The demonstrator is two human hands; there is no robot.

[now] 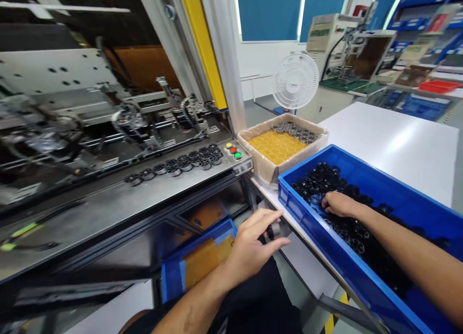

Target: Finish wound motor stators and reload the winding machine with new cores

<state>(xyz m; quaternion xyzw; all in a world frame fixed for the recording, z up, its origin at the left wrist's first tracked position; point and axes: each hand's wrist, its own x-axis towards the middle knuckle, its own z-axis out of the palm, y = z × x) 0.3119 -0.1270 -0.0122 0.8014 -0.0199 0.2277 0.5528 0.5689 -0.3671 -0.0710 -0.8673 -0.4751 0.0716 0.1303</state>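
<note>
In my left hand [253, 240], thumb and fingers close around a round black spool-like part [275, 229] with a greyish rim; it is held above my lap, left of the blue bin. My right hand [335, 203] reaches down into the blue bin [376, 172], its fingers curled among many black ring-shaped parts [358, 230]. What those fingertips pinch, if anything, is hidden. On the machine's metal ledge [119, 199] stands a row of similar spool-like parts [184, 162].
A control box with yellow, red and green buttons [233, 150] ends the ledge. Behind the bin sits a plastic-lined carton [282, 167] of yellow and grey parts. Pliers [29, 230] lie on the ledge at left. Below is another blue box [164, 276]. A white fan [294, 80] stands behind.
</note>
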